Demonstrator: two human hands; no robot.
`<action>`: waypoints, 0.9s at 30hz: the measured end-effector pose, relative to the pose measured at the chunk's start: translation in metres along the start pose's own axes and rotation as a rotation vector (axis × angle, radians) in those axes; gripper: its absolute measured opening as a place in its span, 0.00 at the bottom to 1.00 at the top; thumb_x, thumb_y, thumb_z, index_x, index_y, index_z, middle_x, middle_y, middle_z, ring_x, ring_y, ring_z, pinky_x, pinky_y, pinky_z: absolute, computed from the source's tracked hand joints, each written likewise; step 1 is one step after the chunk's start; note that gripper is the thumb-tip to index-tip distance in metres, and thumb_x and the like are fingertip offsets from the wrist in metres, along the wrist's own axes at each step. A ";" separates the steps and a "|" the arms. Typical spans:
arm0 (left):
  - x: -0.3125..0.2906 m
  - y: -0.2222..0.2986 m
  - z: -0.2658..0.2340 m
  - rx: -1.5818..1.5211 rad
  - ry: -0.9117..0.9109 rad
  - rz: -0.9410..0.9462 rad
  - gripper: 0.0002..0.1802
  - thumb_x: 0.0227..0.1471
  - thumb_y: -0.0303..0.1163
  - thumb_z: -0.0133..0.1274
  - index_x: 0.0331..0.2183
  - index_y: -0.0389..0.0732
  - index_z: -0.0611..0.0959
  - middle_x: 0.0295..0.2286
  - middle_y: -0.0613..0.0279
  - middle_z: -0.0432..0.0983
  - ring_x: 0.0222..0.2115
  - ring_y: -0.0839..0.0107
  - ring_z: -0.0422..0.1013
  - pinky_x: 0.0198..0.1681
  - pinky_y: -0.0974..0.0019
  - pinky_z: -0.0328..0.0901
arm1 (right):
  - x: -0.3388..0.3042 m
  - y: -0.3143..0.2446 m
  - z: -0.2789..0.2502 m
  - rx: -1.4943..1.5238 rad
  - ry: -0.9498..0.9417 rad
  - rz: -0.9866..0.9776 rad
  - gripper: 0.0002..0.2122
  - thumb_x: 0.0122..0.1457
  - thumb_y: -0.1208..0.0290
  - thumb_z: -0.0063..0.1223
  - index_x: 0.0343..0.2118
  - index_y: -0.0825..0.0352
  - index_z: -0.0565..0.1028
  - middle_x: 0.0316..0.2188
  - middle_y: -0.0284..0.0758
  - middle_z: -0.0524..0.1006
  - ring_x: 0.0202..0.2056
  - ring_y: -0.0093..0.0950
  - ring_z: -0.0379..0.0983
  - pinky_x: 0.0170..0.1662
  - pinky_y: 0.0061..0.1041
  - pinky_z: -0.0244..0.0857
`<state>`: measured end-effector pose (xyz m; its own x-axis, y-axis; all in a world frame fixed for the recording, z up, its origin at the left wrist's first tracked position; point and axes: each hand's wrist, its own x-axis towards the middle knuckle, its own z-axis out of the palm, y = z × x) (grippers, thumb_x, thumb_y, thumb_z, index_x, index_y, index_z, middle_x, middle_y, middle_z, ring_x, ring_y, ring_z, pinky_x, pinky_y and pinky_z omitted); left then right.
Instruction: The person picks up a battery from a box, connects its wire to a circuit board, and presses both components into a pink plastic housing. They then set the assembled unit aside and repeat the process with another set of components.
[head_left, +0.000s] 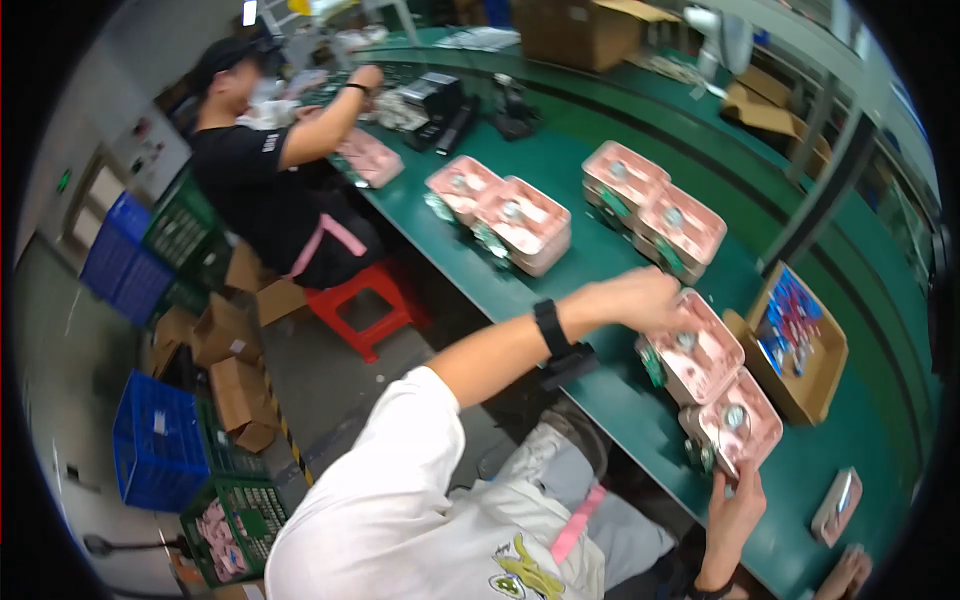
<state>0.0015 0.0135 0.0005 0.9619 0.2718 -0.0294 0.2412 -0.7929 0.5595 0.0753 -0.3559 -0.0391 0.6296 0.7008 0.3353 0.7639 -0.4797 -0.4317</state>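
Observation:
In front of me on the green workbench are two open pink plastic housings, an upper one (712, 365) and a lower one (752, 430). Both have a round silvery part inside and green pieces along the left side. My left hand (645, 300), with a black watch on the wrist, is at the upper housing's far corner. Its fingers are closed, and what they hold is hidden. My right hand (738, 500) grips the near edge of the lower housing between thumb and fingers.
A cardboard box (805, 350) of blue and red small parts stands right of the housings. More pink housings (535, 225) are farther along the workbench (500, 300). A pink-and-silver piece (838, 505) and another person's hand (848, 572) are at lower right. A co-worker (240, 160) sits at far left.

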 end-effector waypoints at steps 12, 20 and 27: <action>-0.182 0.122 0.072 -0.358 0.105 0.598 0.08 0.46 0.22 0.62 0.20 0.41 0.80 0.19 0.53 0.74 0.19 0.56 0.72 0.23 0.54 0.67 | -0.014 0.013 -0.011 -0.037 0.041 0.079 0.29 0.55 0.75 0.69 0.60 0.67 0.68 0.32 0.42 0.81 0.32 0.43 0.80 0.34 0.38 0.73; -0.118 -0.081 0.406 -0.137 -0.794 0.177 0.11 0.59 0.33 0.53 0.34 0.37 0.85 0.31 0.43 0.80 0.33 0.43 0.77 0.38 0.46 0.72 | -0.043 0.051 -0.010 0.058 0.126 0.137 0.31 0.57 0.81 0.64 0.64 0.69 0.66 0.33 0.39 0.79 0.31 0.36 0.77 0.38 0.33 0.72; -0.028 -0.014 0.502 -0.143 -0.852 0.243 0.13 0.59 0.36 0.53 0.35 0.35 0.84 0.36 0.41 0.81 0.37 0.43 0.78 0.41 0.45 0.72 | -0.048 0.075 0.014 0.307 0.220 0.331 0.20 0.55 0.88 0.54 0.52 0.72 0.73 0.32 0.35 0.78 0.28 0.27 0.71 0.34 0.24 0.66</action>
<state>0.0358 -0.2566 -0.4220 0.7671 -0.4370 -0.4696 0.0544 -0.6851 0.7264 0.1008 -0.4180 -0.0994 0.8713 0.3933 0.2934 0.4622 -0.4569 -0.7600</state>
